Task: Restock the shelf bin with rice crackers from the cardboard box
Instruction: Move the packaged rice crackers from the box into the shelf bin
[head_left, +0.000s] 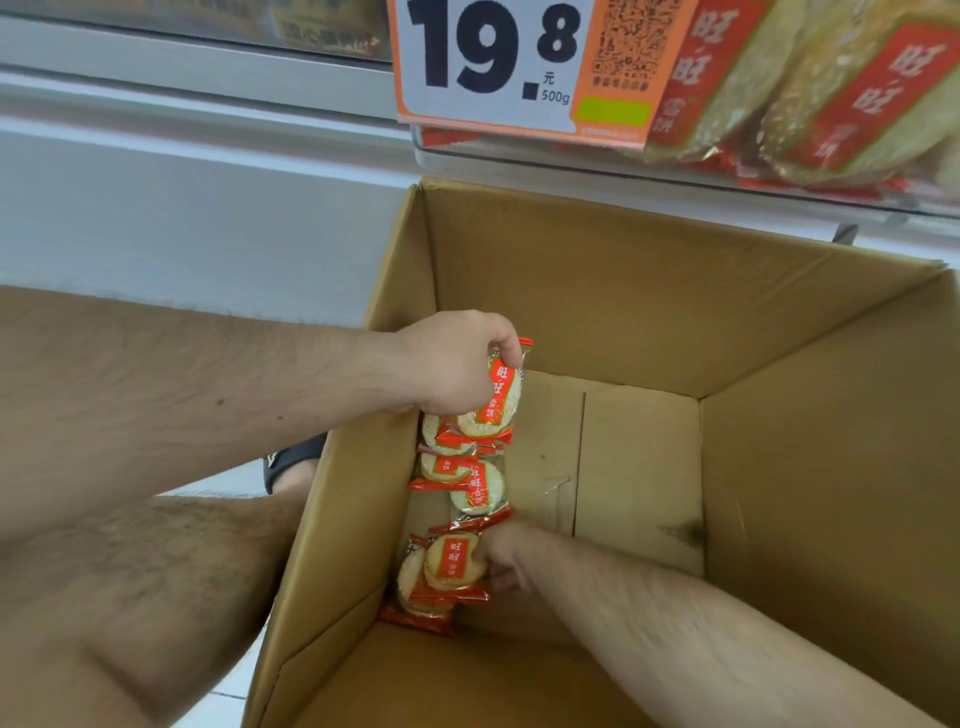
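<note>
Looking down from the head view, an open cardboard box (675, 322) fills the middle, its tall walls standing between the camera and the floor. A few rice cracker packets (467, 483) lie in a line along the left edge of the box bottom; the rest of the bottom is bare cardboard with a seam and a dark smudge near the right wall.

The left hand (457, 364) reaches over the left wall, fingers curled round an upright packet (501, 395) lifted above the others. The right hand (501, 558) is low in the near left corner, thumb and fingers pinching a packet (454, 564) that rests on more packets there. Its fingers are partly hidden behind that packet.

Above the far wall sits the shelf bin (571, 161), its front largely covered by a price sign (493, 62) reading "19.8", "元" and "500g", with a blurred QR code on an orange panel. Packets in the bin (831, 93) are cut off by the top and right edges; they carry red bands with the characters "旺旺", as the box packets do.

A bare knee (130, 597) and a dark sandal (291, 460) show left of the box, the sandal mostly hidden by the forearm and the box wall.
</note>
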